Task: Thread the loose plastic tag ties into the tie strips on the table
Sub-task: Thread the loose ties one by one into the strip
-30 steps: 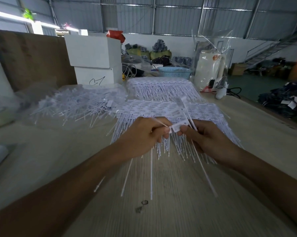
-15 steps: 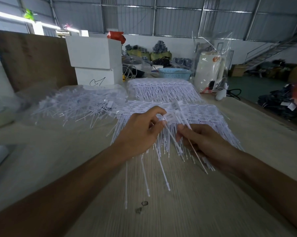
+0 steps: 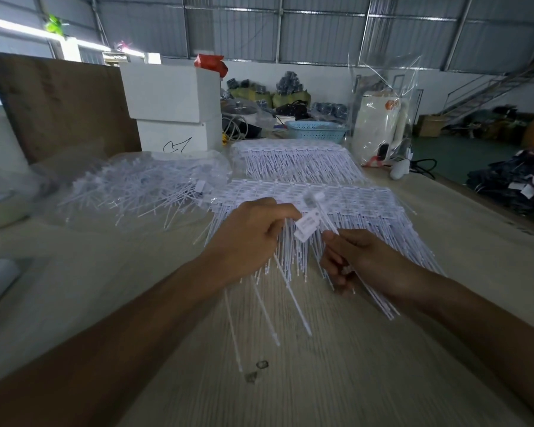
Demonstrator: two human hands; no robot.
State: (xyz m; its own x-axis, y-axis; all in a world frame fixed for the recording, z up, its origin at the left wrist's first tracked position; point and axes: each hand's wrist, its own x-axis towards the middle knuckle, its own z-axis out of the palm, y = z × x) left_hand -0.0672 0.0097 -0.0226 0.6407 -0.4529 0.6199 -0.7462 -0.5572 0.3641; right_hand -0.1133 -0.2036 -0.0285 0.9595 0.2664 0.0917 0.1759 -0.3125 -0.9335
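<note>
1. Head view: the left hand (image 3: pixel 253 238) is held over the near edge of the nearer tie strip (image 3: pixel 345 195), its fingers curled and its thumb and forefinger pinched on the top of a few loose tag ties (image 3: pixel 293 300)
2. Those ties hang from the left hand as thin white stems, fanning down and toward the camera over the wooden table (image 3: pixel 336 380); three long stems reach well past the fringe of the strip
3. A small white tag head (image 3: pixel 305 225) sits tilted between the two hands, just beside the left forefinger tip; whether the finger touches it cannot be told because of blur
4. The right hand (image 3: pixel 361 257) is to the right and slightly nearer, fingers curled inward, thumb and forefinger pinching a thin white stem that rises toward another tag head (image 3: pixel 313 198) above the strip
5. The lower fingers of the right hand are folded round some white stems; how many cannot be told
6. The nearer tie strip lies flat on the table beneath both hands, its band of tag heads at the far side and its stems pointing toward the person
7. A second tie strip (image 3: pixel 293 158) lies behind it, apart from the first
8. A heap of loose ties (image 3: pixel 136 189) lies to the left on clear plastic
9. Behind stand white boxes (image 3: pixel 170 106), a blue basket (image 3: pixel 316 131) and a white appliance in a clear bag (image 3: pixel 379 124)
</note>
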